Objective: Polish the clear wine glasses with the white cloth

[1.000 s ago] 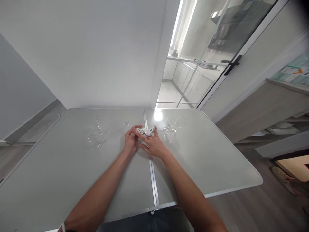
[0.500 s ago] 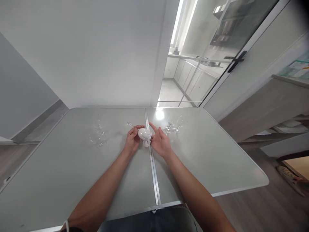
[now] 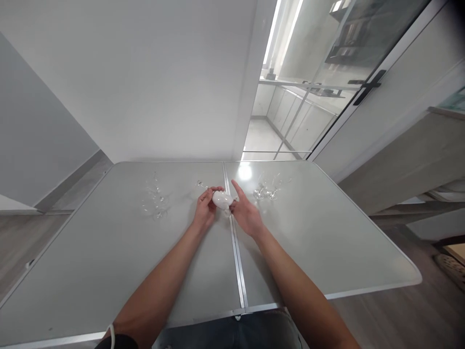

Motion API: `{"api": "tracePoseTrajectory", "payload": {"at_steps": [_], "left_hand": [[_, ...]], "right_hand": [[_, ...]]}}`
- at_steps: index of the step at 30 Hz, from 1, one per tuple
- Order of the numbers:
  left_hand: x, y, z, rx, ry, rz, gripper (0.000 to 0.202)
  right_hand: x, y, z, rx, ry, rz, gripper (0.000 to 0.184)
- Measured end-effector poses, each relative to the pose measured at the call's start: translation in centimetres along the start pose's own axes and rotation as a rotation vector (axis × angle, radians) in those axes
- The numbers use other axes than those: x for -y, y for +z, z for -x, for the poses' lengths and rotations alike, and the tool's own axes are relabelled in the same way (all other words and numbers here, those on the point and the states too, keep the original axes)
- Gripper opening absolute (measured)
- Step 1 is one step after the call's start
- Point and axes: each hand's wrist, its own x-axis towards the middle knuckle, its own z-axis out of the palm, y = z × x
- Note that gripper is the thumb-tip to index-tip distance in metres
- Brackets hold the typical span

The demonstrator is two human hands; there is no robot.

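Since a second ago the white cloth (image 3: 222,198) has gone from a loose fold under both hands to a tight white wad packed at the bowl of a wine glass (image 3: 202,186), and the view has swung a little to the left, so the table's far corner sits further right. The glass lies on its side just above the tabletop near the far edge. Its bowl is between the two hands and its stem and foot point away toward 10 o'clock.

At 9 o'clock of the bowl, the left hand (image 3: 206,209) has its fingers curled over the top and its thumb underneath, gripping the glass where the cloth fills it. At 3 o'clock, the right hand (image 3: 247,215) has its index finger stretched straight toward 11 o'clock and its thumb laid against the cloth. Whether its lower fingers pinch the hanging end of the cloth cannot be told. Both forearms run in from 6 o'clock, bare, with a thin white band (image 3: 111,333) at the left wrist.

Below them is a grey folding table (image 3: 109,261), split by a metal centre seam (image 3: 239,261) that passes just under the cloth. A cluster of clear glasses (image 3: 156,203) stands at 9 o'clock of the held one, well apart. A pair of wine glasses (image 3: 268,192) stands at 2 o'clock, near the right hand. Further off at 1 o'clock is a glass door (image 3: 327,63) with a black handle (image 3: 368,87).
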Motion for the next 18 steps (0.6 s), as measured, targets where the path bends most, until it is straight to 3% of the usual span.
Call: {"api": "tracePoseTrajectory", "payload": {"at_steps": [3, 6, 10, 15, 18], "left_hand": [[-0.1, -0.1, 0.1, 0.059, 0.004, 0.016, 0.030], [0.0, 0.0, 0.2, 0.064, 0.027, 0.020, 0.028], [0.5, 0.2, 0.2, -0.018, 0.062, -0.068, 0.030], [1.0, 0.0, -0.1, -0.120, 0.052, -0.137, 0.034], [0.9, -0.3, -0.2, -0.118, 0.027, -0.132, 0.033]], "right_hand": [[-0.2, -0.4, -0.2, 0.040, 0.111, -0.243, 0.081], [-0.5, -0.7, -0.3, 0.034, 0.112, -0.211, 0.082], [-0.6, -0.6, 0.0, 0.028, -0.089, 0.217, 0.078], [-0.6, -0.6, -0.3, 0.246, -0.362, 0.934, 0.079], [-0.6, -0.9, -0.4, 0.236, -0.357, 1.014, 0.072]]}}
